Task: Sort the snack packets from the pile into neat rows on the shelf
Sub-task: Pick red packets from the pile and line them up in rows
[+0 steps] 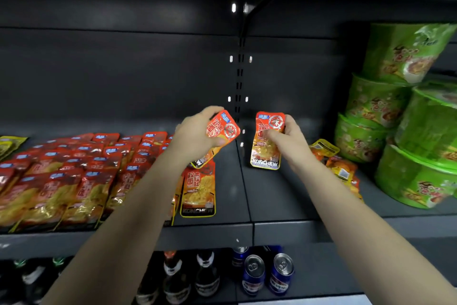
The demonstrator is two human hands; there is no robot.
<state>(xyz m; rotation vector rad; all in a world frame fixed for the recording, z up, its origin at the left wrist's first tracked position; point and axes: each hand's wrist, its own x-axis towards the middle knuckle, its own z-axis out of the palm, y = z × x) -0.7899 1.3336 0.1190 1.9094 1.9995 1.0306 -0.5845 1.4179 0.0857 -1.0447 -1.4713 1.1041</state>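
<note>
Two orange-red snack packets are held above the dark shelf at frame centre. The left hand has its grip closed on one packet, pinched by thumb and fingers near the top, long axis tilted, lower end pointing down-left toward the rows. The right hand is closed on a second packet, held near upright, "KONCHEW" edge at the bottom, just above the shelf.

The sorted rows fill the left half of the frame. The newest row is headed by a lone packet lying flat directly below the left hand's packet, long axis running front to back. The remaining pile sits at right of centre, beside the green noodle bowls, behind the right wrist.

Judged: the left hand is nearer the rows, so its packet likely goes first, lowered behind the lone packet with axes matched. Bottles and cans are seen on the lower shelf.
</note>
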